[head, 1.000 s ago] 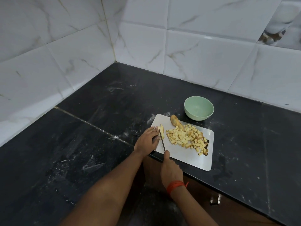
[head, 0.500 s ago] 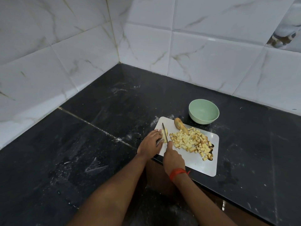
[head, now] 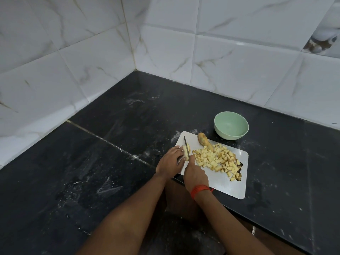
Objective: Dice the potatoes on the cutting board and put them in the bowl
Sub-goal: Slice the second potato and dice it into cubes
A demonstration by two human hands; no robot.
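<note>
I see a black stone counter (head: pixel 110 162), smeared with white dust, meeting white marbled wall tiles (head: pixel 230 61) in a corner.

Both bare forearms come in from the bottom edge and converge towards the hands. The left forearm (head: pixel 128 214) runs up and to the right; the right forearm (head: pixel 226 219) runs up and to the left. The left grip (head: pixel 170 162) lies palm down, its fingertips (head: pixel 179 150) bent onto a potato piece (head: pixel 186 154) and holding it in place. The right grip (head: pixel 195 174) sits just beside it, back of the hand up, closed round the handle of a knife (head: pixel 186 145), forefinger stretched forward towards the blade. A red thread (head: pixel 199 189) circles the right wrist.
</note>
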